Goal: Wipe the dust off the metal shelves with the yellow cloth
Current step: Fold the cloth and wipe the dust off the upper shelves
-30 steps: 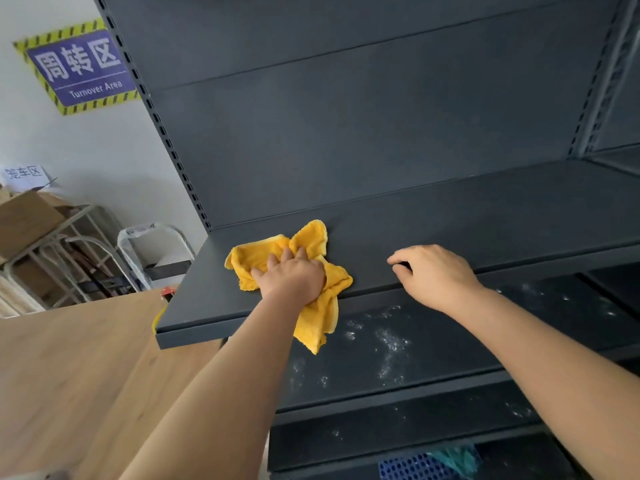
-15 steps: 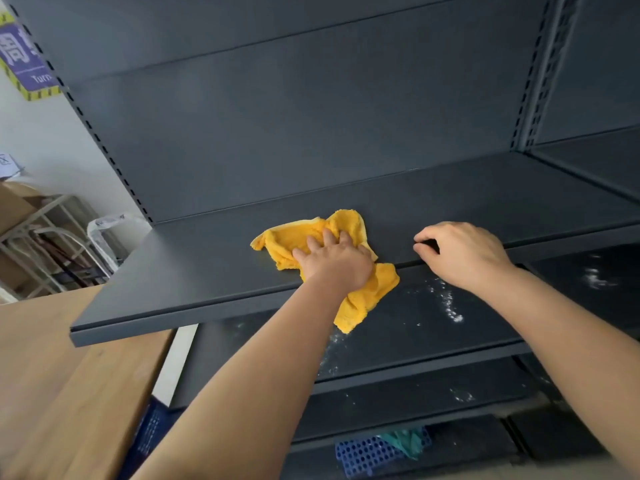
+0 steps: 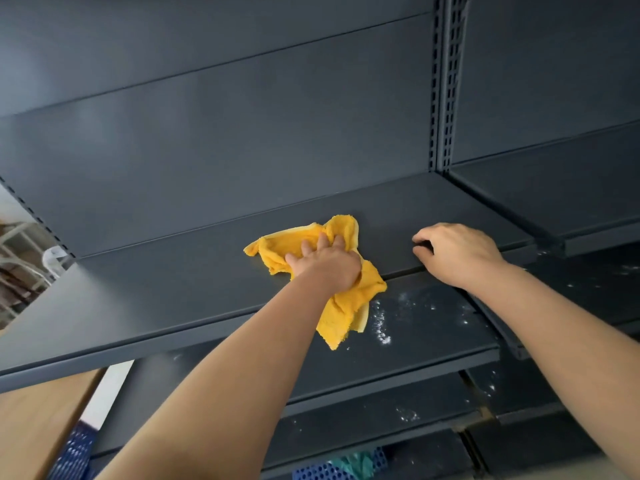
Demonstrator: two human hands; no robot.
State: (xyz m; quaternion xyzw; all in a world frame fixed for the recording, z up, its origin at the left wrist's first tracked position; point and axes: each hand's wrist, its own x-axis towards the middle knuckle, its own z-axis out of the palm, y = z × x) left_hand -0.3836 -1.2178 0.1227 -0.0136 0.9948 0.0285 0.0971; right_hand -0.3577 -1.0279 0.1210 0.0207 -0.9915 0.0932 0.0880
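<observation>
The dark grey metal top shelf looks pretty clean. A bunched-up yellow cloth sits on it near the front, one end drooping over the edge. The left hand presses on the cloth, and the right hand rests on the shelf just beside it with its fingers curled. The lower shelf is speckled with white dust.

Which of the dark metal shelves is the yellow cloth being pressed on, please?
The top shelf, under the left hand and cloth; it looks clean, while the shelf below carries white dust specks.
</observation>
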